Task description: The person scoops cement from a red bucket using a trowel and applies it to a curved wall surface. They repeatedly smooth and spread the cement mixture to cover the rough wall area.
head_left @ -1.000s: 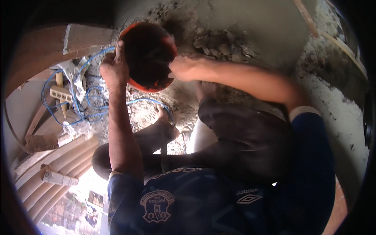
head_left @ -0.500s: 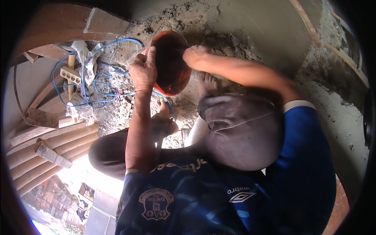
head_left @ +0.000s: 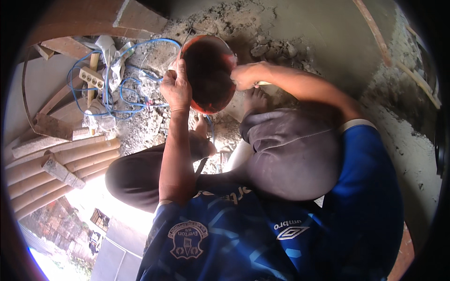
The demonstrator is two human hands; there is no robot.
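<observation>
An orange-red bucket (head_left: pixel 229 100) stands in front of my feet, tilted so that its dark mouth faces me. My left hand (head_left: pixel 177 89) is closed on the left side of its rim, with the thumb pointing up along the edge. At the right side of the mouth, my right hand (head_left: pixel 246 76) is closed around a tool with a pale handle (head_left: pixel 265 83). Only the handle's end shows behind the fist. The rest of the tool is hidden, and the bucket's inside is too dark to make out its contents.
Tangled blue cable (head_left: pixel 126 99) and a socket strip (head_left: pixel 91 77) lie at the left among timber offcuts. Rubble (head_left: pixel 276 48) lies beyond the bucket, beside a smooth grey surface (head_left: pixel 318 33). Bamboo poles (head_left: pixel 70 164) are at lower left.
The bucket has shifted slightly right in view, and its mouth is turned more toward me. My right hand has moved a little right and lower; the pale handle end now shows.
</observation>
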